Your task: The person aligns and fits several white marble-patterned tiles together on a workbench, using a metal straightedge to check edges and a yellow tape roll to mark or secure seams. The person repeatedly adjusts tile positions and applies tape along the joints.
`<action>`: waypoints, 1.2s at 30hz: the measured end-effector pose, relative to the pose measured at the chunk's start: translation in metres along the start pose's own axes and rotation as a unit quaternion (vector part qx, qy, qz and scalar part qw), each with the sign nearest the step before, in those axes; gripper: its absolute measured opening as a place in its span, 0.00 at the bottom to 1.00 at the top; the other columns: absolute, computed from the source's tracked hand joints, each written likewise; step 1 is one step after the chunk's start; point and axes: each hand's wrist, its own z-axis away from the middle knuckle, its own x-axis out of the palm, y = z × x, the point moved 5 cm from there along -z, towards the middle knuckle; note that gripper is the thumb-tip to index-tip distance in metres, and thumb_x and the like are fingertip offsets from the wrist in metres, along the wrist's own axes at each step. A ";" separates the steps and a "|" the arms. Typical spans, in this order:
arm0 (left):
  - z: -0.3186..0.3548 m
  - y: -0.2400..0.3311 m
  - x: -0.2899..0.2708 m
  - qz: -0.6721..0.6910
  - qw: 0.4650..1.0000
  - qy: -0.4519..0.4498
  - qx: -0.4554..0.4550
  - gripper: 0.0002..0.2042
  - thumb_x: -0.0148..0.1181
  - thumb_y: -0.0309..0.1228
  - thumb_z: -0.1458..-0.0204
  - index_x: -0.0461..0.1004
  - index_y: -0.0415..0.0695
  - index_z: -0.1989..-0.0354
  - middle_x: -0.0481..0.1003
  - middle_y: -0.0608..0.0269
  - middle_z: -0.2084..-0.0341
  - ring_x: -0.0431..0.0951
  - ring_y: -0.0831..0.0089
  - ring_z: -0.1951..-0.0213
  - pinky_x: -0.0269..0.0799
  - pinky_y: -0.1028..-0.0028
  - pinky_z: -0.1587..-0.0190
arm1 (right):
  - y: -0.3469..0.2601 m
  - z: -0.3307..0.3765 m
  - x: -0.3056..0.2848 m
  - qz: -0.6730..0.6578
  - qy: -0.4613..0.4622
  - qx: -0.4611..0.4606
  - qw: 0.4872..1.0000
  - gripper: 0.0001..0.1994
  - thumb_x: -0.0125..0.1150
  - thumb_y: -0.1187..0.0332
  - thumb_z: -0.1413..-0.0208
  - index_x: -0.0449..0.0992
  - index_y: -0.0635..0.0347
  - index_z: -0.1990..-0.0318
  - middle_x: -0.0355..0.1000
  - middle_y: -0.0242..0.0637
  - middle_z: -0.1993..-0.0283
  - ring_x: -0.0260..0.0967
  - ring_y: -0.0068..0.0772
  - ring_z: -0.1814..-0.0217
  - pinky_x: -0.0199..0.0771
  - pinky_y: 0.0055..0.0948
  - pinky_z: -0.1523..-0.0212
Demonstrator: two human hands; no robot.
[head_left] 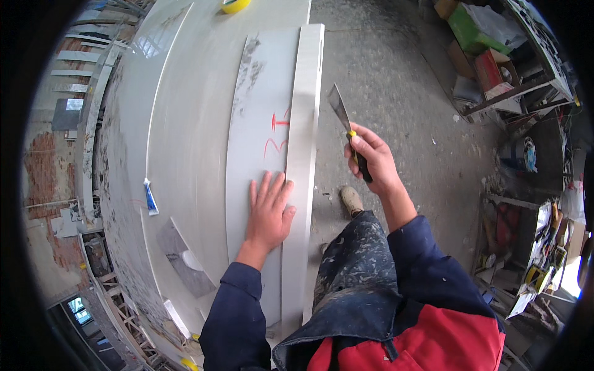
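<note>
My left hand [269, 213] lies flat, fingers spread, on a long grey stone slab [253, 123] that rests on a wide pale worktop [185, 123]. Red marks are drawn on the slab just above my fingers. A narrower grey strip [303, 154] runs along the slab's right edge, beside my thumb. My right hand [371, 157] is raised off the slab's right side and grips a putty knife [341, 114] by its dark and yellow handle, blade pointing up and away.
A yellow tape roll [235, 5] sits at the worktop's far end. A small blue and white tube [150, 199] and a grey offcut [184, 260] lie at the left. Concrete floor [402, 93] is to the right, with cluttered shelves and boxes [495, 62] beyond.
</note>
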 end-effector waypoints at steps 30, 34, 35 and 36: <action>0.081 0.013 -0.002 0.005 0.998 0.047 -0.036 0.27 0.58 0.34 0.41 0.66 0.40 0.33 0.63 0.52 0.30 0.57 0.50 0.27 0.42 0.46 0.25 | 0.096 0.069 -0.011 0.280 0.179 -0.065 0.941 0.19 0.61 0.67 0.34 0.76 0.55 0.37 0.70 0.25 0.69 0.62 0.14 0.75 0.67 0.18 0.76; 0.157 -0.011 -0.030 -0.017 0.973 0.168 -0.160 0.32 0.63 0.37 0.43 0.62 0.38 0.32 0.60 0.47 0.30 0.59 0.49 0.29 0.51 0.51 0.27 | 0.037 0.111 0.046 0.292 0.047 -0.040 0.954 0.20 0.59 0.70 0.34 0.74 0.60 0.36 0.70 0.24 0.70 0.63 0.13 0.76 0.65 0.16 0.78; 0.179 -0.023 -0.039 -0.024 0.961 0.198 -0.190 0.33 0.64 0.37 0.44 0.62 0.38 0.32 0.60 0.45 0.30 0.59 0.49 0.29 0.52 0.50 0.28 | 0.024 0.122 0.074 0.317 -0.020 -0.027 0.948 0.20 0.60 0.72 0.35 0.74 0.61 0.36 0.70 0.24 0.71 0.63 0.12 0.76 0.63 0.16 0.79; 0.199 -0.033 -0.045 -0.030 0.950 0.228 -0.213 0.34 0.66 0.38 0.45 0.61 0.38 0.32 0.59 0.44 0.30 0.59 0.48 0.30 0.53 0.50 0.28 | 0.022 0.130 0.100 0.359 -0.116 -0.027 0.926 0.19 0.61 0.72 0.36 0.75 0.61 0.38 0.71 0.23 0.71 0.62 0.11 0.76 0.63 0.15 0.78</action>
